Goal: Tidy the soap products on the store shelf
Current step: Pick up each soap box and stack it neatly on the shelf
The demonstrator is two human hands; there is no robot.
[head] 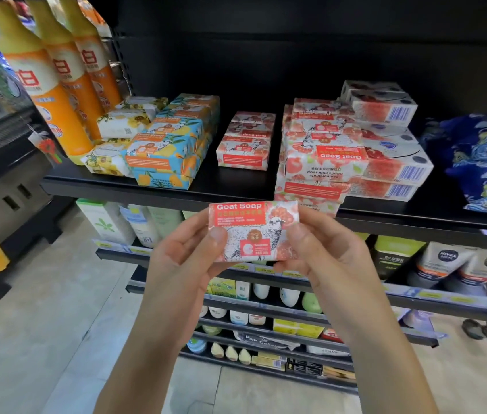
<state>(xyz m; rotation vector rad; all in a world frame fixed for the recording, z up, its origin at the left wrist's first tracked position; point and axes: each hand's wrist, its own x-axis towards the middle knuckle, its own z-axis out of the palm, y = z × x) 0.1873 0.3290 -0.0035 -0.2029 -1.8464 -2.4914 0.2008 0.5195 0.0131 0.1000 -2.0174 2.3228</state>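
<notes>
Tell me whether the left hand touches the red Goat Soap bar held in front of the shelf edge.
Touching. The head view shows the left hand with its thumb pressed on the front of the Goat Soap bar, no gap between them.

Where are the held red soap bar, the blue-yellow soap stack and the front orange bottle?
held red soap bar (252, 231): head view, middle of its printed face.
blue-yellow soap stack (164, 153): head view, top face of front bar.
front orange bottle (57, 121): head view, orange lower body.
</notes>
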